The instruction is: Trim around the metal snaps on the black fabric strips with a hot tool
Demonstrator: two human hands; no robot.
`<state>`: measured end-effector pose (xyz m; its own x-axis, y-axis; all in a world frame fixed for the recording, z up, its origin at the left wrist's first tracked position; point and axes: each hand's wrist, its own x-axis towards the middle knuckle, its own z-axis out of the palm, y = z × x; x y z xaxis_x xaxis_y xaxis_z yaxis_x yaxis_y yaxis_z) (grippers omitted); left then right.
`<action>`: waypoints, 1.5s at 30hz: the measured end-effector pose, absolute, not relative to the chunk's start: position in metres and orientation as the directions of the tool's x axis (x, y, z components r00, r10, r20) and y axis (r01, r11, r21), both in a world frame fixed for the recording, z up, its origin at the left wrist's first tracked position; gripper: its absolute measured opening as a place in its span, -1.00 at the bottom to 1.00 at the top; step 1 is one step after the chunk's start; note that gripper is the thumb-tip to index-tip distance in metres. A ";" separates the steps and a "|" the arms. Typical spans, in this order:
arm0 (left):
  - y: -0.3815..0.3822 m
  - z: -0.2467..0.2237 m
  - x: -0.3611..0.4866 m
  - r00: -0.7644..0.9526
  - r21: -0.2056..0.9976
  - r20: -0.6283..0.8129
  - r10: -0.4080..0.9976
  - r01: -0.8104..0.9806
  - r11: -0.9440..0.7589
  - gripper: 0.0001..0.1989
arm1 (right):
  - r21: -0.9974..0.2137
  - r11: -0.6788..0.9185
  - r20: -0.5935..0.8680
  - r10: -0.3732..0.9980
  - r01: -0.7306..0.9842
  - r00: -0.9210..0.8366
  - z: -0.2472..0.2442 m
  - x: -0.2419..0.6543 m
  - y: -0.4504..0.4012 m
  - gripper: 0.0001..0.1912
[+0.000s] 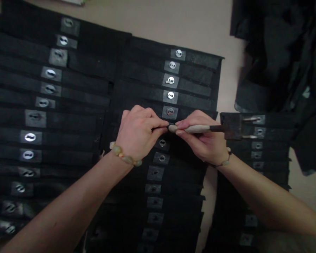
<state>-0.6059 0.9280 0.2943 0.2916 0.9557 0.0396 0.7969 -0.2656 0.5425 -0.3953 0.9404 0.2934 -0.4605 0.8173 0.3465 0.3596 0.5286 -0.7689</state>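
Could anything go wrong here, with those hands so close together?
The pale-handled tool in the right hand might slip, because its tip sits right against the left hand. The beaded bracelet on the left wrist could also catch on the black strips and tug them out of line.

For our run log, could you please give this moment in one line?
left hand: pinching dark item | right hand: holding pale-handled tool
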 end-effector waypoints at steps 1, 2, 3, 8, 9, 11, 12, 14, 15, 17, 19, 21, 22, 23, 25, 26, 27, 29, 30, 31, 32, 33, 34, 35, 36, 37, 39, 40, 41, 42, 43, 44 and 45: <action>0.928 0.293 -0.606 0.295 0.546 0.040 0.955 0.793 -0.268 -0.84 | -0.763 0.535 0.343 0.811 0.363 -0.473 0.292 -0.395 0.943 -0.93; 0.928 0.292 -0.607 0.297 0.549 0.043 0.954 0.791 -0.271 -0.84 | -0.761 0.532 0.338 0.814 0.372 -0.473 0.291 -0.395 0.945 -0.92; 0.928 0.292 -0.608 0.300 0.550 0.045 0.953 0.788 -0.275 -0.84 | -0.761 0.526 0.334 0.819 0.379 -0.466 0.290 -0.396 0.946 -0.92; 0.928 0.292 -0.609 0.306 0.545 0.050 0.951 0.790 -0.283 -0.86 | -0.720 0.579 0.337 0.773 0.382 -0.537 0.291 -0.404 0.949 -0.91; 0.928 0.292 -0.610 0.308 0.542 0.050 0.950 0.791 -0.285 -0.87 | -0.703 0.590 0.324 0.763 0.397 -0.558 0.293 -0.406 0.950 -0.91; 0.929 0.292 -0.610 0.297 0.554 0.046 0.954 0.787 -0.272 -0.81 | -0.675 0.582 0.272 0.768 0.453 -0.580 0.298 -0.410 0.951 -0.90; 0.929 0.292 -0.610 0.284 0.570 0.042 0.958 0.780 -0.256 -0.74 | -0.665 0.572 0.245 0.775 0.481 -0.582 0.300 -0.412 0.951 -0.90; 0.930 0.292 -0.611 0.253 0.612 0.035 0.967 0.760 -0.221 -0.64 | -0.647 0.554 0.205 0.789 0.524 -0.580 0.305 -0.413 0.952 -0.89; 0.930 0.292 -0.611 0.241 0.627 0.033 0.970 0.751 -0.208 -0.63 | -0.639 0.553 0.196 0.788 0.534 -0.583 0.307 -0.413 0.952 -0.89; 0.930 0.292 -0.611 0.235 0.634 0.030 0.972 0.747 -0.200 -0.66 | -0.615 0.566 0.177 0.778 0.550 -0.602 0.312 -0.416 0.954 -0.89; 0.930 0.291 -0.610 0.237 0.626 0.027 0.971 0.754 -0.201 -0.70 | -0.561 0.586 0.132 0.760 0.584 -0.637 0.318 -0.421 0.955 -0.90; 0.929 0.291 -0.609 0.238 0.598 0.025 0.971 0.775 -0.205 -0.77 | -0.478 0.615 0.065 0.737 0.627 -0.673 0.326 -0.431 0.957 -0.89; 0.929 0.290 -0.608 0.244 0.573 0.017 0.970 0.792 -0.209 -0.80 | -0.431 0.628 0.024 0.726 0.648 -0.687 0.329 -0.436 0.958 -0.88; 0.929 0.291 -0.607 0.252 0.542 0.006 0.968 0.813 -0.215 -0.81 | -0.385 0.640 -0.016 0.715 0.665 -0.698 0.333 -0.442 0.958 -0.86; 0.929 0.292 -0.607 0.275 0.488 -0.027 0.961 0.843 -0.228 -0.81 | -0.311 0.659 -0.078 0.700 0.685 -0.709 0.338 -0.451 0.957 -0.81; 0.930 0.292 -0.607 0.284 0.480 -0.044 0.958 0.847 -0.229 -0.81 | -0.286 0.665 -0.094 0.697 0.690 -0.711 0.339 -0.454 0.955 -0.79; 0.930 0.293 -0.607 0.289 0.489 -0.059 0.956 0.843 -0.225 -0.82 | -0.270 0.669 -0.096 0.697 0.692 -0.711 0.338 -0.455 0.953 -0.78; 0.931 0.296 -0.609 0.282 0.534 -0.077 0.956 0.822 -0.199 -0.85 | -0.268 0.673 -0.061 0.702 0.689 -0.709 0.334 -0.453 0.948 -0.80; 0.931 0.297 -0.610 0.283 0.558 -0.083 0.956 0.808 -0.191 -0.85 | -0.279 0.669 -0.029 0.711 0.689 -0.702 0.331 -0.450 0.945 -0.82; 0.932 0.300 -0.611 0.285 0.577 -0.091 0.954 0.796 -0.183 -0.84 | -0.304 0.660 0.015 0.724 0.687 -0.690 0.327 -0.445 0.942 -0.84; 0.932 0.302 -0.612 0.289 0.591 -0.107 0.951 0.788 -0.173 -0.81 | -0.352 0.648 0.071 0.738 0.675 -0.671 0.322 -0.440 0.940 -0.86; 0.934 0.305 -0.613 0.295 0.601 -0.131 0.946 0.783 -0.160 -0.78 | -0.424 0.624 0.131 0.759 0.656 -0.637 0.318 -0.433 0.938 -0.88; 0.936 0.308 -0.613 0.297 0.609 -0.157 0.942 0.780 -0.145 -0.75 | -0.514 0.584 0.187 0.792 0.629 -0.582 0.314 -0.426 0.937 -0.90; 0.938 0.311 -0.612 0.296 0.615 -0.174 0.939 0.777 -0.131 -0.74 | -0.606 0.530 0.233 0.831 0.593 -0.505 0.311 -0.418 0.938 -0.92; 0.942 0.313 -0.611 0.288 0.617 -0.175 0.941 0.777 -0.123 -0.74 | -0.687 0.470 0.265 0.872 0.554 -0.411 0.308 -0.411 0.939 -0.93; 0.945 0.314 -0.610 0.279 0.616 -0.154 0.948 0.777 -0.129 -0.76 | -0.749 0.414 0.283 0.906 0.517 -0.316 0.306 -0.405 0.942 -0.93; 0.953 0.312 -0.606 0.273 0.600 -0.068 0.960 0.779 -0.179 -0.80 | -0.813 0.349 0.295 0.937 0.466 -0.187 0.303 -0.396 0.951 -0.92; 0.957 0.310 -0.604 0.276 0.587 -0.032 0.961 0.783 -0.206 -0.81 | -0.827 0.347 0.298 0.938 0.442 -0.178 0.301 -0.393 0.956 -0.91; 0.960 0.307 -0.602 0.283 0.574 -0.011 0.959 0.787 -0.226 -0.82 | -0.835 0.357 0.297 0.933 0.419 -0.203 0.299 -0.391 0.961 -0.90; 0.963 0.304 -0.600 0.291 0.567 -0.003 0.957 0.788 -0.238 -0.83 | -0.837 0.372 0.292 0.924 0.401 -0.248 0.297 -0.390 0.965 -0.89; 0.965 0.301 -0.599 0.294 0.565 -0.005 0.956 0.789 -0.240 -0.83 | -0.834 0.391 0.287 0.910 0.389 -0.301 0.294 -0.390 0.969 -0.90; 0.966 0.299 -0.599 0.291 0.567 -0.009 0.957 0.790 -0.234 -0.84 | -0.827 0.414 0.286 0.893 0.381 -0.348 0.292 -0.390 0.972 -0.91; 0.967 0.297 -0.599 0.285 0.571 -0.014 0.958 0.789 -0.226 -0.84 | -0.817 0.434 0.289 0.877 0.379 -0.383 0.290 -0.390 0.974 -0.92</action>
